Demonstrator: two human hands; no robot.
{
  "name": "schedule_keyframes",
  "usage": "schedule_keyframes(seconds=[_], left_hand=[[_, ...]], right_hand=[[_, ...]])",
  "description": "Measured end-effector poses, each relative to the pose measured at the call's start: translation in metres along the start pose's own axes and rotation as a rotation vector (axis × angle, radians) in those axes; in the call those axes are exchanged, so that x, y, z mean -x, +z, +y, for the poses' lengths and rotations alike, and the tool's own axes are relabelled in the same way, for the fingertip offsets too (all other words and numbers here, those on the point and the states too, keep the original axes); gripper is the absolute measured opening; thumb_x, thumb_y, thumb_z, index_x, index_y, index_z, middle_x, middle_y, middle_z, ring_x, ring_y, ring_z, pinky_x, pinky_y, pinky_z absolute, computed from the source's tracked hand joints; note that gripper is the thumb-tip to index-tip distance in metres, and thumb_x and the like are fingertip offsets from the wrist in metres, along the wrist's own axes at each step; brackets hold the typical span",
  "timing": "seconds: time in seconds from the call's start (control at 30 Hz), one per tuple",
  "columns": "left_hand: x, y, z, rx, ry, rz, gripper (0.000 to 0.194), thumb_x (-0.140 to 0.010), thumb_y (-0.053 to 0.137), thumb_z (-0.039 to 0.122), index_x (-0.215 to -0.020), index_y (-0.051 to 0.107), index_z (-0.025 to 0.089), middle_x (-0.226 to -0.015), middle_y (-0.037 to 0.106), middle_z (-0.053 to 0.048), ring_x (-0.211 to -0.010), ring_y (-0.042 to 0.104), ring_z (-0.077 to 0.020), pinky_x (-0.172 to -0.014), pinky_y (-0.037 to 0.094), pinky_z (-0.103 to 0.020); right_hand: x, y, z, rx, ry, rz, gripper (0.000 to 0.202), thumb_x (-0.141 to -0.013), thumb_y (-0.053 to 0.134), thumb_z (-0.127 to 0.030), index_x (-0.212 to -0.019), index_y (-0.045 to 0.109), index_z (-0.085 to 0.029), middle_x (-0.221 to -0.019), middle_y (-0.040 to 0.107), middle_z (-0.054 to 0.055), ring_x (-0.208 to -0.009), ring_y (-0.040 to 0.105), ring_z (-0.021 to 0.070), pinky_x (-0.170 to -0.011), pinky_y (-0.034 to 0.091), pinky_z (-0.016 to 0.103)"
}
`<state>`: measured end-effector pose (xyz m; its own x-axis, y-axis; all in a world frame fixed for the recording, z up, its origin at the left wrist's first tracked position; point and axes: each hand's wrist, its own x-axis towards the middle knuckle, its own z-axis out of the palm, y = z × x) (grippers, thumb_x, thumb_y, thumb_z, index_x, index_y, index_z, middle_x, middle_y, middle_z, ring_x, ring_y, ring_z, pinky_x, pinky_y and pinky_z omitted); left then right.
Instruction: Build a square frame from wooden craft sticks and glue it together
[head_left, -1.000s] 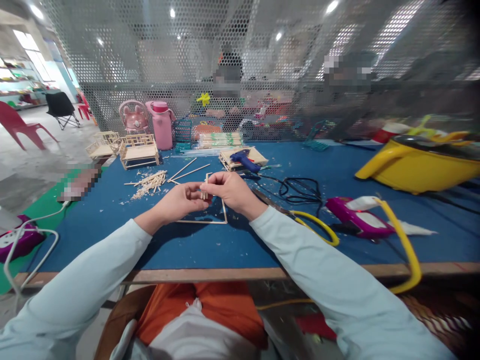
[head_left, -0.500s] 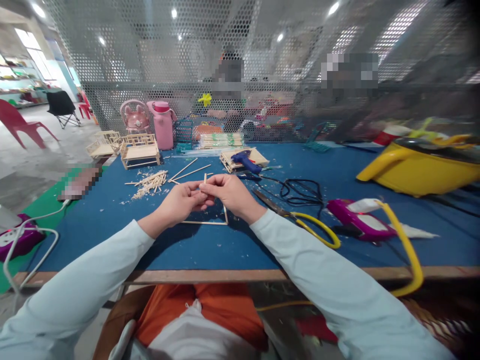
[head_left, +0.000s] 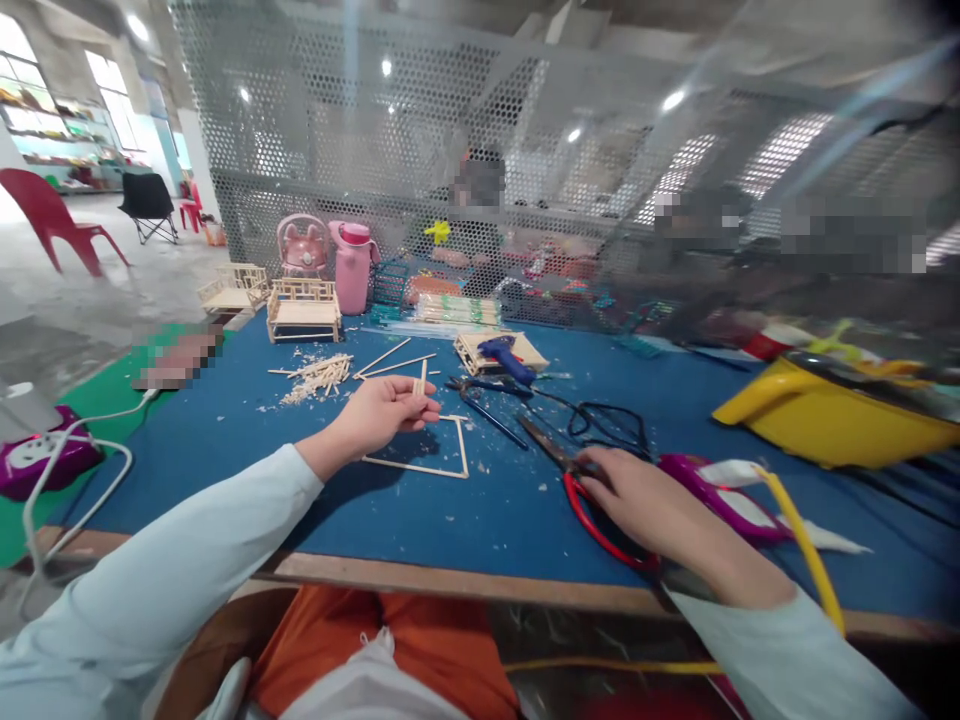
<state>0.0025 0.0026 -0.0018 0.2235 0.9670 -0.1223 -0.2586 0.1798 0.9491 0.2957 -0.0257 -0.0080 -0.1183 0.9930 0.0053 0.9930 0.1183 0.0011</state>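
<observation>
Short wooden sticks (head_left: 423, 374) stand upright in the pinch of my left hand (head_left: 386, 412), its fingers closed around them. Below that hand, a thin stick frame (head_left: 416, 467) lies flat on the blue tabletop, partly hidden by the hand. My right hand (head_left: 645, 500) is curled over the handles of a pair of scissors (head_left: 551, 440). One red handle loop shows beneath the palm, while the hand covers the other side. The scissors rest on the table with their blades pointing away to the left.
Blue-handled pliers (head_left: 491, 412) and a blue glue gun (head_left: 507, 358) lie beyond the scissors. A pile of cut sticks (head_left: 319, 377) sits left, before small wooden beds (head_left: 304, 312) and a pink bottle (head_left: 352, 265). A purple power strip (head_left: 724, 500) and yellow pot (head_left: 840, 410) stand right.
My right hand has left the left hand and moved right onto the scissors. My left hand keeps hold of the sticks. The view has shifted, and the pliers now show more fully.
</observation>
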Motion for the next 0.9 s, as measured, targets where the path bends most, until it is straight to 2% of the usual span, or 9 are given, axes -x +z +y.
schedule_keyframes(seconds=[0.1,0.2,0.3,0.43,0.57,0.7,0.77,0.83,0.9], left_hand=[[-0.003,-0.002,-0.003,0.026,0.001,-0.019,0.008,-0.077,0.058,0.004,-0.081,0.061,0.010,-0.067,0.066,-0.003,-0.058,0.063,-0.0081,-0.056,0.048,-0.018],[-0.005,-0.005,-0.006,0.048,0.002,-0.054,0.008,-0.074,0.064,0.008,-0.082,0.062,0.011,-0.067,0.067,-0.004,-0.060,0.063,-0.0087,-0.056,0.048,-0.018],[-0.006,-0.008,-0.008,0.055,0.002,-0.073,0.012,-0.072,0.067,0.012,-0.083,0.062,0.011,-0.069,0.067,-0.005,-0.062,0.064,-0.0095,-0.057,0.048,-0.019],[-0.010,-0.013,-0.010,0.051,0.038,-0.046,0.015,-0.072,0.068,0.016,-0.085,0.063,0.012,-0.072,0.068,-0.005,-0.063,0.063,-0.0096,-0.060,0.049,-0.020],[-0.015,-0.016,-0.012,0.025,0.150,-0.023,0.022,-0.069,0.071,0.025,-0.086,0.064,0.013,-0.072,0.068,-0.004,-0.063,0.063,-0.0098,-0.062,0.048,-0.021],[-0.015,-0.015,-0.012,-0.011,0.277,-0.012,0.026,-0.068,0.071,0.030,-0.087,0.063,0.014,-0.072,0.068,-0.002,-0.067,0.062,-0.0112,-0.071,0.047,-0.025],[-0.013,-0.013,-0.011,-0.044,0.367,0.011,0.024,-0.069,0.070,0.031,-0.086,0.063,0.015,-0.073,0.069,-0.002,-0.072,0.062,-0.0125,-0.078,0.046,-0.027],[-0.011,-0.012,-0.008,-0.077,0.464,0.047,0.022,-0.071,0.068,0.031,-0.085,0.063,0.015,-0.077,0.069,-0.002,-0.079,0.062,-0.0134,-0.085,0.043,-0.028],[-0.007,-0.011,-0.005,-0.099,0.532,0.080,0.021,-0.072,0.066,0.033,-0.085,0.064,0.016,-0.080,0.069,-0.003,-0.083,0.061,-0.0142,-0.088,0.041,-0.028]], right_hand=[[0.002,0.002,0.002,-0.008,-0.035,0.081,0.026,-0.080,0.042,-0.025,-0.096,0.061,-0.016,-0.101,0.062,0.014,-0.091,0.060,0.0260,-0.080,0.046,0.037],[-0.012,-0.005,-0.019,-0.025,-0.144,0.237,0.028,-0.083,0.040,-0.030,-0.096,0.061,-0.017,-0.102,0.061,0.013,-0.096,0.058,0.0252,-0.084,0.044,0.036],[-0.040,-0.009,-0.050,0.037,-0.211,0.137,0.031,-0.083,0.038,-0.019,-0.107,0.057,-0.014,-0.110,0.060,0.014,-0.104,0.054,0.0231,-0.089,0.039,0.032],[-0.080,-0.001,-0.078,0.097,-0.138,-0.019,0.028,-0.075,0.045,-0.014,-0.099,0.059,-0.013,-0.099,0.065,0.016,-0.089,0.062,0.0260,-0.072,0.043,0.032],[-0.090,0.007,-0.088,0.061,-0.101,0.018,0.023,-0.076,0.044,-0.016,-0.095,0.057,-0.011,-0.091,0.067,0.019,-0.081,0.064,0.0283,-0.063,0.041,0.032],[-0.081,-0.003,-0.090,-0.001,-0.063,0.142,0.026,-0.085,0.035,-0.019,-0.105,0.050,-0.012,-0.092,0.065,0.017,-0.079,0.063,0.0261,-0.062,0.039,0.031],[-0.077,-0.014,-0.091,-0.134,-0.055,0.305,0.025,-0.089,0.032,-0.025,-0.103,0.049,-0.013,-0.089,0.064,0.015,-0.078,0.061,0.0234,-0.062,0.038,0.030],[-0.072,-0.024,-0.094,-0.483,-0.111,0.456,0.022,-0.089,0.034,-0.035,-0.090,0.048,-0.017,-0.077,0.059,0.008,-0.067,0.056,0.0178,-0.057,0.038,0.027],[-0.067,-0.030,-0.101,-0.997,-0.186,0.408,0.025,-0.086,0.041,-0.045,-0.079,0.042,-0.021,-0.061,0.047,-0.003,-0.048,0.044,0.0106,-0.044,0.032,0.022]])
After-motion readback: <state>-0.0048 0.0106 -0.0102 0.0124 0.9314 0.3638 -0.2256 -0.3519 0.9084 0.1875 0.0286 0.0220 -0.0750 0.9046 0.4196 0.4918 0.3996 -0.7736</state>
